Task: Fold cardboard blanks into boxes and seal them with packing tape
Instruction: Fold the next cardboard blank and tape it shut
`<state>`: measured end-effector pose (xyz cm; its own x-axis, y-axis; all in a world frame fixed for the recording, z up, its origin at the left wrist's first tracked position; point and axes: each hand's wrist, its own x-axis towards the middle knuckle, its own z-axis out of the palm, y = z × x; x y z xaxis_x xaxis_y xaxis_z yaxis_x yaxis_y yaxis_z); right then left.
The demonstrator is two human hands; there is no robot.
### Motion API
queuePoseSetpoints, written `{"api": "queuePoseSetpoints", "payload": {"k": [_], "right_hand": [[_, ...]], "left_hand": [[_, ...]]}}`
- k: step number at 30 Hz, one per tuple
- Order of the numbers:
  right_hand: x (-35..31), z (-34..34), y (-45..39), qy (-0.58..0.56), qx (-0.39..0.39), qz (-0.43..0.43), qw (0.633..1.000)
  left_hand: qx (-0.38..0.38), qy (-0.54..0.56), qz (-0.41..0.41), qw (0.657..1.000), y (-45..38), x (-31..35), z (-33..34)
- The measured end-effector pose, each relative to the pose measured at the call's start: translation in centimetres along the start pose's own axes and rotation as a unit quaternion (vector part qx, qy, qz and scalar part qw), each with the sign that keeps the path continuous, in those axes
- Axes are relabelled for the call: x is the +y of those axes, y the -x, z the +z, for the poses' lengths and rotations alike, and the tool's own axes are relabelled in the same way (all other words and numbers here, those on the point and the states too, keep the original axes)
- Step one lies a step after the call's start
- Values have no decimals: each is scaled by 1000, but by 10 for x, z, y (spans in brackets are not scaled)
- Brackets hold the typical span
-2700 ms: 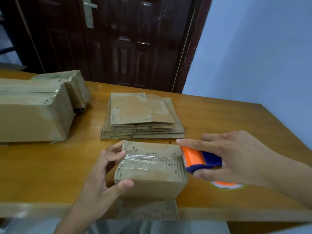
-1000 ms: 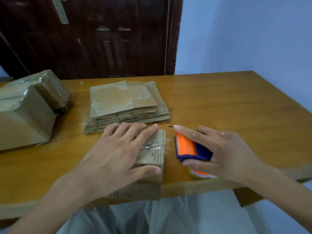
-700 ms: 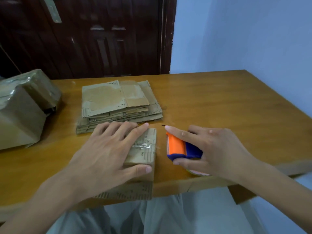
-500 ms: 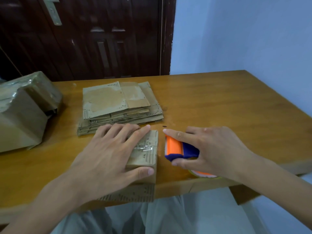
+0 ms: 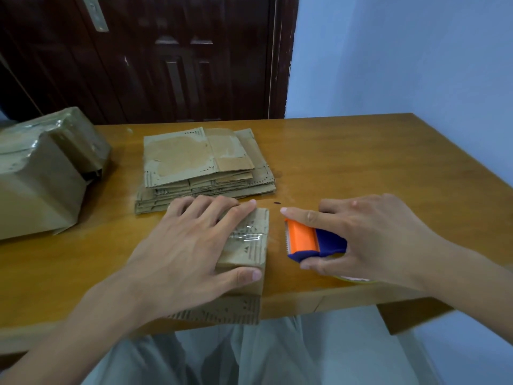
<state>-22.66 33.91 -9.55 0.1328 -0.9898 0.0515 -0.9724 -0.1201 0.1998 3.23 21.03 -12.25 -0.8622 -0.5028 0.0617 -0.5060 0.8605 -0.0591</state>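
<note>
Box sits at the worktop's near edge, left hand flat on top with straight fingers. Just to its right, right hand grips the orange-blue tape dispenser, not touching the box.

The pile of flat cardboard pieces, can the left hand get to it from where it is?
Probably yes. The left hand lies flat on the small box, and the stack of cardboard blanks sits just beyond its fingertips with nothing between.
</note>
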Motion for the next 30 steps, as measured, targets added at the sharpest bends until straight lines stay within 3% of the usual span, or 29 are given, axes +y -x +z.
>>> {"api": "queuePoseSetpoints", "payload": {"k": [4, 11, 20, 23, 30], "right_hand": [[-14, -6, -10, 13, -38, -34, 999], [-32, -25, -25, 60, -32, -40, 997], [-55, -36, -32, 236, -51, -85, 967], [-41, -14, -31, 237, -21, -38, 971], [-1, 59, -22, 167, 47, 192, 966]], "left_hand": [[-2, -2, -2, 1000, -1, 1, 1], [4, -9, -2, 1000, -2, 2, 2], [14, -10, -2, 1000, -1, 5, 0], [16, -7, -10, 1000, 1, 7, -1], [21, -7, -53, 998, -1, 17, -2]]}}
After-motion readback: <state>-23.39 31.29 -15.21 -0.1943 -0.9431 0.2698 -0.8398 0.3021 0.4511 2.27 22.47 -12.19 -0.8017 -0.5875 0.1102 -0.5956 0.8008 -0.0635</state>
